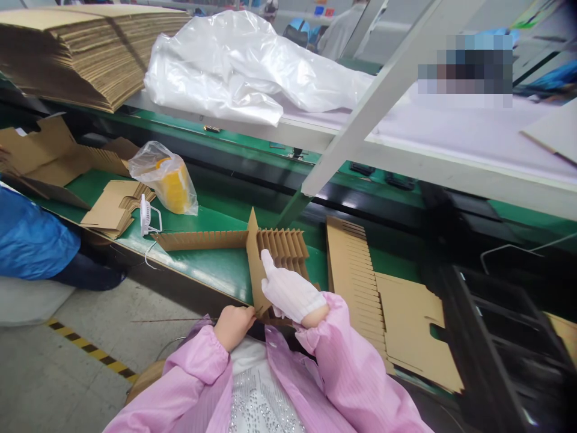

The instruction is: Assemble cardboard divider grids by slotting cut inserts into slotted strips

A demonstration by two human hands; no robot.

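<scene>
A cardboard divider grid (283,246) stands on the green work surface (216,270) in front of me. Across its left side runs an upright cardboard strip (253,258). My right hand (293,294), in a white glove, is closed on this strip, its forefinger lying along the grid side. Bare and closed, my left hand (234,326) pinches the strip's near end at the table edge. Another slotted strip (202,240) extends to the left from the upright one. The lower part of the grid is hidden behind my gloved hand.
Slotted strips (351,270) and flat cardboard sheets (410,319) lie to the right. On the left are a small white fan (145,215), bagged yellow tape (175,186), cardboard pieces (112,204) and a person's blue sleeve (33,234). A slanted post (351,126) rises behind the grid.
</scene>
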